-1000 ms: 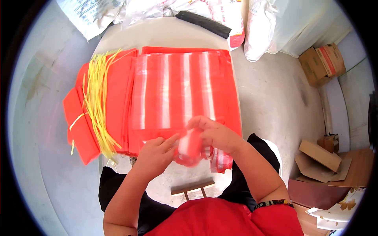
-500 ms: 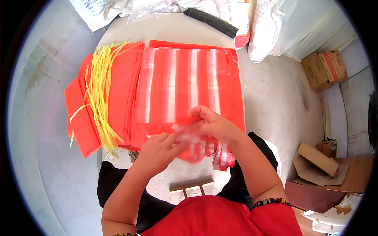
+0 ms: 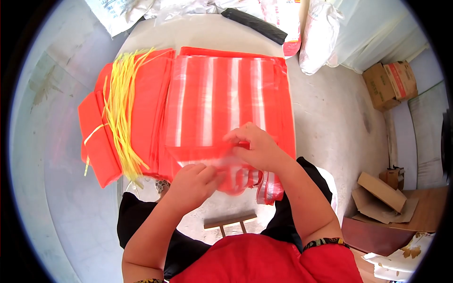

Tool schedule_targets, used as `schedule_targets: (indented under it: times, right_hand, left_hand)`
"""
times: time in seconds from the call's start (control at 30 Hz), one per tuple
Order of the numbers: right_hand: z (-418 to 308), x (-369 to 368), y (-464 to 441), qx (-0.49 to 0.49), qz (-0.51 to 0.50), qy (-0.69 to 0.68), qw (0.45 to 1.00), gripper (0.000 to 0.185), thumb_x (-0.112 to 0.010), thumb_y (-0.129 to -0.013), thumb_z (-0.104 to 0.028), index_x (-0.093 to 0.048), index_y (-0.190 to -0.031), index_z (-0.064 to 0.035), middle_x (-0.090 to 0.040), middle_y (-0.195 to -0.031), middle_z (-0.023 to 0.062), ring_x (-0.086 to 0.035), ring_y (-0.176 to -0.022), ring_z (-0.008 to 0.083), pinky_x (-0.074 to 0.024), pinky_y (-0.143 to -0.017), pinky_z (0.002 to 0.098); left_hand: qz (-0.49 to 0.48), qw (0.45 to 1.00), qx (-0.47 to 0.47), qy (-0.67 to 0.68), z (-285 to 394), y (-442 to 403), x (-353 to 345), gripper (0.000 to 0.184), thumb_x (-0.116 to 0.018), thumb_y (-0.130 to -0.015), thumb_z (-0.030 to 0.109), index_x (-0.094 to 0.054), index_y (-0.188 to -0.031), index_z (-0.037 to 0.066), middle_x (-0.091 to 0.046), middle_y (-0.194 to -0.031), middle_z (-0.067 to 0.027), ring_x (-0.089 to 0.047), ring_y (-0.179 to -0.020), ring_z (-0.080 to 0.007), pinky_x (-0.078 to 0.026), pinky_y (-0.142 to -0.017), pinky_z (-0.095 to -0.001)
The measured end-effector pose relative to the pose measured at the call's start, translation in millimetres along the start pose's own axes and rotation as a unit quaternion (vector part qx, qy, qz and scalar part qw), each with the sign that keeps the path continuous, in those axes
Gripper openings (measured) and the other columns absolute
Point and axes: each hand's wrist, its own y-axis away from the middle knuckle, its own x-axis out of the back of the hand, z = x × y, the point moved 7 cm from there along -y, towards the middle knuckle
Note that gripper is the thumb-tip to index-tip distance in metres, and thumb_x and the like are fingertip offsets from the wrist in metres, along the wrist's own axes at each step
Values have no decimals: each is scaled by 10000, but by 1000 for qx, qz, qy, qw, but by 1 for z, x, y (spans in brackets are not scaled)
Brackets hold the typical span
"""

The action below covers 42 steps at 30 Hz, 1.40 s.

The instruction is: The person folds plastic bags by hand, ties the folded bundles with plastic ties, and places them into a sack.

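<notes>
A stack of red plastic bags with whitish see-through stripes [image 3: 222,101] lies in front of me, its near end gathered and hanging over the table edge. My left hand [image 3: 196,185] is closed at that near end, fingers curled on the edge of the top striped bag. Just right of it and higher, my right hand [image 3: 255,147] is bent over the same bag, thumb and fingers pinched on its edge. Motion blurs the plastic between the fingertips. Left of the stack, a bundle of yellow ties [image 3: 121,113] rests across folded red bags [image 3: 155,94].
A black roll [image 3: 255,26] lies at the table's [image 3: 188,33] far edge, near white sacks [image 3: 321,37]. Cardboard boxes [image 3: 389,85] stand on the floor at right, with an opened carton [image 3: 382,198] nearer me. Below the table edge is a wooden stool [image 3: 230,220].
My left hand's fingers have curled in and drawn slightly away from the right hand. The right hand has shifted slightly right and up. The stacks lie as before.
</notes>
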Motion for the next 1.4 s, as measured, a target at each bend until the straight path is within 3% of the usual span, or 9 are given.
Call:
schedule_targets:
  times: [0.1, 0.2, 0.3, 0.7, 0.8, 1.0, 1.1, 1.3, 1.4]
  right_hand:
    - [16, -11, -2, -51, 11, -26, 998, 327, -666, -956, -87, -693, -1278, -44, -681, -993, 139, -690, -1020, 256, -560, -908, 382]
    - [21, -22, -5, -84, -29, 3, 996, 340, -669, -938, -96, -693, -1271, -32, -739, -1070, 191, -714, -988, 341, -567, -887, 429]
    - [15, -23, -2, -57, 9, 1, 998, 345, -667, -954, -111, -682, -1289, -32, -742, -1119, 191, -711, -1014, 356, -568, -898, 437]
    - [5, -32, -3, -22, 1, 38, 999, 306, -680, -972, -130, -697, -1263, -36, -746, -1182, 157, -695, -1100, 356, -561, -942, 453]
    - [7, -34, -4, 24, 26, 41, 999, 357, -695, -948, -157, -698, -1285, -38, -741, -1070, 169, -720, -988, 304, -571, -874, 418]
    - [9, -38, -5, -52, -14, -22, 998, 324, -685, -982, -164, -700, -1279, -36, -746, -1095, 172, -734, -977, 304, -576, -852, 394]
    - [16, -41, -6, -155, -69, -84, 982, 300, -645, -1017, -158, -698, -1287, -37, -746, -1104, 185, -733, -1001, 317, -571, -867, 401]
    - [15, -38, -9, -87, -37, -51, 994, 307, -592, -1031, -132, -686, -1302, -20, -741, -1106, 205, -716, -1013, 364, -560, -896, 426]
    - [11, -29, -5, 5, 61, -14, 998, 301, -609, -1000, -107, -696, -1274, -17, -738, -1098, 196, -705, -1004, 365, -561, -900, 434]
  left_hand:
    - [30, 999, -6, -13, 3, -1, 3, 387, -736, -745, 114, -755, -1131, 94, -623, -943, -24, -637, -811, -213, -523, -649, -357]
    - [22, 999, -4, -30, 3, 1, 3, 375, -737, -739, 119, -752, -1113, 96, -602, -915, -18, -615, -785, -205, -499, -625, -349]
    - [33, 999, -7, -24, 1, 1, 4, 359, -733, -736, 123, -754, -1093, 95, -591, -907, -17, -599, -772, -201, -484, -613, -351]
    - [87, 996, -3, 9, -2, -13, 6, 350, -741, -695, 137, -763, -1042, 92, -635, -946, -18, -633, -853, -226, -516, -714, -377]
    - [90, 995, 23, 37, -11, -16, 0, 373, -757, -661, 113, -768, -1034, 95, -659, -944, -19, -640, -874, -234, -526, -735, -381]
    - [121, 988, 59, 68, -23, -28, -5, 299, -779, -667, 18, -778, -958, 88, -682, -974, -32, -643, -887, -260, -546, -765, -381]
    - [118, 981, 122, 98, -32, -29, -11, 223, -805, -709, 0, -762, -921, 56, -682, -1019, -63, -648, -899, -284, -550, -767, -394]
    - [128, 958, 194, 165, -47, -29, -19, 220, -825, -768, 15, -711, -956, 15, -667, -1014, -120, -653, -909, -345, -544, -755, -432]
    - [93, 954, 223, 177, -51, -33, -20, 237, -813, -786, 14, -682, -983, 19, -654, -975, -142, -650, -900, -355, -536, -750, -441]
